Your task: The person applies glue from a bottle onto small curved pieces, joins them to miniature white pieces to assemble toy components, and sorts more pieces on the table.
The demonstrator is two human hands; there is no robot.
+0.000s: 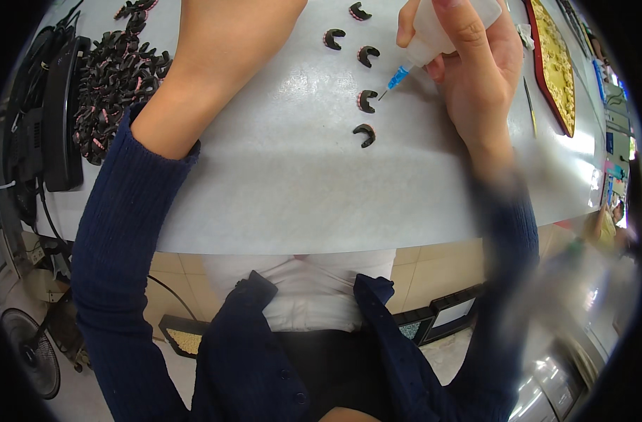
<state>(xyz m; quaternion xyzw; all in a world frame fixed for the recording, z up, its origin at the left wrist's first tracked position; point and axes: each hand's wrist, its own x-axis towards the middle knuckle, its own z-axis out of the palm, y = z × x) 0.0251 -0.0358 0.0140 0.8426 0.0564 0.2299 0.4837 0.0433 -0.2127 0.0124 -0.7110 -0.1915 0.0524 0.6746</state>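
While left grip unclear, fingers unseen, right grip around bottle, needle just beside black arch.

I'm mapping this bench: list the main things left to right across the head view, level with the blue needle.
Black box, pile of black horseshoe-shaped pieces, left forearm, loose horseshoe-shaped pieces, blue needle, right hand with squeeze bottle, thin stick, red-rimmed tray.
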